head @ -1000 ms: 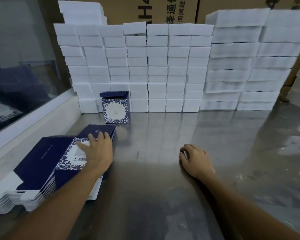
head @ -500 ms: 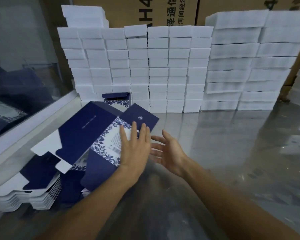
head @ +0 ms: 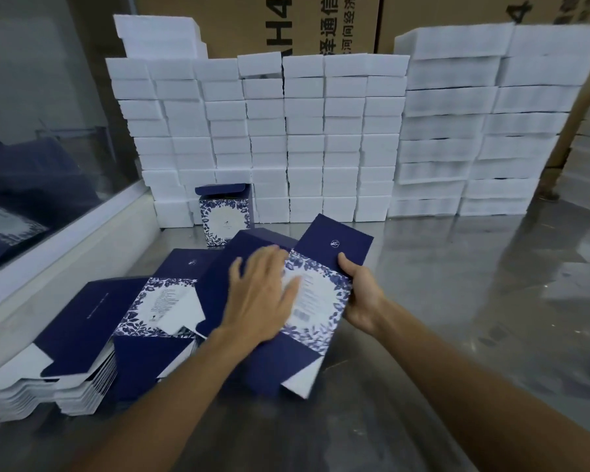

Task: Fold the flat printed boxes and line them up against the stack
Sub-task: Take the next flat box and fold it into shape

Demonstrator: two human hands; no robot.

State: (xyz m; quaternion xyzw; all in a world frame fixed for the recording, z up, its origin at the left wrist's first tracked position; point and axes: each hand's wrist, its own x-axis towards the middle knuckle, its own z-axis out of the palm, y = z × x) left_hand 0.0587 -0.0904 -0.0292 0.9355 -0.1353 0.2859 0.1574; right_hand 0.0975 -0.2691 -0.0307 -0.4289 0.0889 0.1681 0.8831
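Flat box in hand (head: 317, 294): lying tilted above the metal table (head: 440, 301), navy flaps at both ends, blue floral band with a pale oval panel across the middle; far navy flap pointing toward the white stack.
Left hand (head: 259, 294): lying palm-down on the left half of the flat box, fingers straight and slightly spread, pressing on the card; slightly blurred.
Right hand (head: 361, 298): gripping the right edge of the same flat box, thumb (head: 346, 264) on top near the far flap, remaining fingers curled under the card and hidden.
Pile of flat boxes (head: 92, 345): sitting on the table at the left, just beside the held one, printed side up, white cut edges showing in layers at the near end; top sheets sliding a little out of line.
Folded box (head: 225, 212): standing upright at the foot of the white stack, touching it, top flap half open, floral front facing the camera.
White stack (head: 286, 137): rising in many neat columns along the back of the table; taller, wider white blocks (head: 484, 124) standing just to its right.
Cardboard cartons (head: 252, 25): standing behind the white stack, black printed characters showing.
Glass partition (head: 41, 124): running along the left edge of the table, reflecting dark blue shapes.
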